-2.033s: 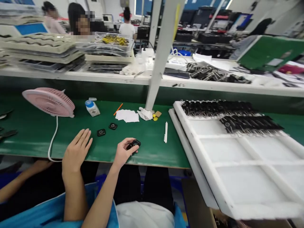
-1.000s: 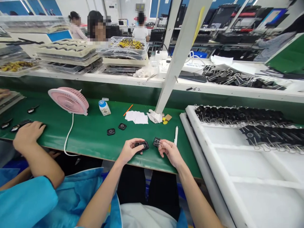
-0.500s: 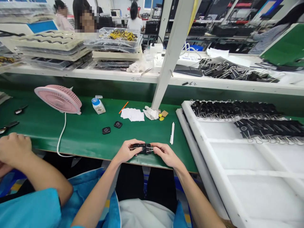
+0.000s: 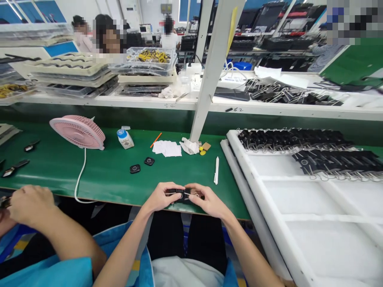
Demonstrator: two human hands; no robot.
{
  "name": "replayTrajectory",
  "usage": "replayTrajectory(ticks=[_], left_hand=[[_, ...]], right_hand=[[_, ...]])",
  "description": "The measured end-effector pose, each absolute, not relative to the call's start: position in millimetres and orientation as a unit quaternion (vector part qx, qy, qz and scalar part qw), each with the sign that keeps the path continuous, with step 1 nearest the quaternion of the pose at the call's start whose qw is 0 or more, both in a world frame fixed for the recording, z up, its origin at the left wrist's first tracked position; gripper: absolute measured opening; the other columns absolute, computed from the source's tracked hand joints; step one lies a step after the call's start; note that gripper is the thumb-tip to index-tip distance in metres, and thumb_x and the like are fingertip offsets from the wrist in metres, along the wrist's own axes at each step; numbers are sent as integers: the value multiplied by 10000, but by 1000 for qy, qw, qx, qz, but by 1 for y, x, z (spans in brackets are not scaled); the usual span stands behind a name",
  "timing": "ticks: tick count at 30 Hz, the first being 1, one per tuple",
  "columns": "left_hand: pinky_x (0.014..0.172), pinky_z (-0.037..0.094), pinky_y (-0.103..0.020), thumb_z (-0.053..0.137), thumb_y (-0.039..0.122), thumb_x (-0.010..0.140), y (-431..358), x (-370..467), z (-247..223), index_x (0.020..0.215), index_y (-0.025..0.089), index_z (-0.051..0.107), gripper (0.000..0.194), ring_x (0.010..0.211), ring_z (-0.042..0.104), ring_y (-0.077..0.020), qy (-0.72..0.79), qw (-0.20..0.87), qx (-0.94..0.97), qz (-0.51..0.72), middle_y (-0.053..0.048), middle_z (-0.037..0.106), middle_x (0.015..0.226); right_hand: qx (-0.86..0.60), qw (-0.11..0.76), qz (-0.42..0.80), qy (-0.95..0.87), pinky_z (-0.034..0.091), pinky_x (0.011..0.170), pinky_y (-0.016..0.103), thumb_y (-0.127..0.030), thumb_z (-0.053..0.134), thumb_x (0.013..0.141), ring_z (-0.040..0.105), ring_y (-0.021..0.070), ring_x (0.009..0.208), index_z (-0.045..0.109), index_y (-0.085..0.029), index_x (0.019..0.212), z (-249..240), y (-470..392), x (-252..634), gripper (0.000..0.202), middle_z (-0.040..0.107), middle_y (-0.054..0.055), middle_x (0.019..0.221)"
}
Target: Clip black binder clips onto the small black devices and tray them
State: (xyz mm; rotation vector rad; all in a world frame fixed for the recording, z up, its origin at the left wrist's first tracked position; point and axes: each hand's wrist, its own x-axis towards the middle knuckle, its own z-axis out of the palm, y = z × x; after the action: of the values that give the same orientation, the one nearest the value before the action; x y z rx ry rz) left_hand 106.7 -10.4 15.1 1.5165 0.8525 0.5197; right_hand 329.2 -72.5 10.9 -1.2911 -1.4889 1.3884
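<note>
At the table's front edge, a small black watch case (image 4: 181, 195) with a round mark is clamped by black binder clips with silver wire handles. My left hand (image 4: 160, 197) is closed on its left end, thumb on the case. My right hand (image 4: 207, 200) pinches the clip at the right end, fingers over the top and thumb below. The fingers hide much of the clips. Two similar black watch cases, one nearer (image 4: 135, 168) and one farther (image 4: 149, 161), lie on the green mat beyond my left hand.
A white divided tray (image 4: 243, 159) on the right holds rows of clipped black pieces (image 4: 299, 139). A white pen (image 4: 216, 170), paper (image 4: 167, 148), a bottle (image 4: 125, 138) and a pink fan (image 4: 77, 131) stand or lie around. A co-worker's hand (image 4: 31, 203) is at left; a post (image 4: 206, 75) rises ahead.
My right hand has moved in from the clip's wire handles, its fingers now wrapping over the right end of the watch case. The view has tilted up slightly. The co-worker's arm has shifted right.
</note>
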Motion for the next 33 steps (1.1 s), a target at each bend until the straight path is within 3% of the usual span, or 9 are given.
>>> replayTrajectory(ticks=[3,6,9,12,16,20,24,28,33], left_hand=[[734,565,-301,726,397,854,-13,105,35,1225,233,748,406,773,677,-189,345,593,702,191,-90,738,1013],[888,568,-386,647,479,895,9,93,49,1361,257,652,516,937,697,-250,371,521,731,236,-122,704,1189],[1014,491,-518,519,580,913,55,76,42,1309,185,665,578,1102,640,-357,560,240,737,291,-179,659,1239],[981,458,-630,450,663,891,94,65,22,1264,100,666,709,1208,534,-496,652,65,746,122,-264,600,1307],[897,506,-539,430,661,894,111,57,4,1178,147,703,647,1157,568,-460,650,4,759,48,-212,642,1254],[884,506,-525,541,678,829,119,56,4,1158,229,685,576,1137,592,-441,662,7,748,43,-161,693,1197],[837,516,-490,585,643,808,125,60,12,1155,219,611,548,1075,625,-429,671,69,734,81,-155,725,1087],[722,520,-446,663,533,771,113,71,19,1181,229,584,517,896,678,-375,669,164,707,163,-120,732,1031],[827,555,-422,765,529,684,76,93,15,1082,233,696,501,817,693,-269,613,287,664,319,-57,739,961]], right_hand=[[-521,348,531,-570,402,629,271,-392,651,932,531,167,713,728,-190,1136,41,-97,322,297,664,27,841],[-573,394,509,-507,428,638,280,-363,673,917,563,176,716,716,-207,1058,78,-137,328,215,656,20,800],[-598,484,477,-426,479,663,304,-388,750,869,627,209,765,662,-222,1024,111,-177,357,244,690,39,855],[-647,539,377,-385,518,680,350,-446,811,815,669,253,788,653,-208,1021,132,-200,414,352,721,79,893],[-772,496,144,-369,507,711,367,-456,796,783,668,258,781,712,-159,987,138,-184,511,370,731,95,885],[-864,355,-47,-353,475,806,357,-353,724,764,641,249,840,751,-130,928,126,-144,573,278,725,90,895],[-896,238,-82,-365,436,761,313,-325,685,795,623,239,884,768,-144,915,110,-120,592,232,709,91,954],[-910,188,-86,-360,407,723,307,-346,664,847,617,242,937,771,-147,990,97,-111,598,268,698,103,1057],[-912,174,-101,-358,406,736,308,-336,630,888,615,253,1020,763,-150,1043,91,-107,607,277,690,105,1110]])
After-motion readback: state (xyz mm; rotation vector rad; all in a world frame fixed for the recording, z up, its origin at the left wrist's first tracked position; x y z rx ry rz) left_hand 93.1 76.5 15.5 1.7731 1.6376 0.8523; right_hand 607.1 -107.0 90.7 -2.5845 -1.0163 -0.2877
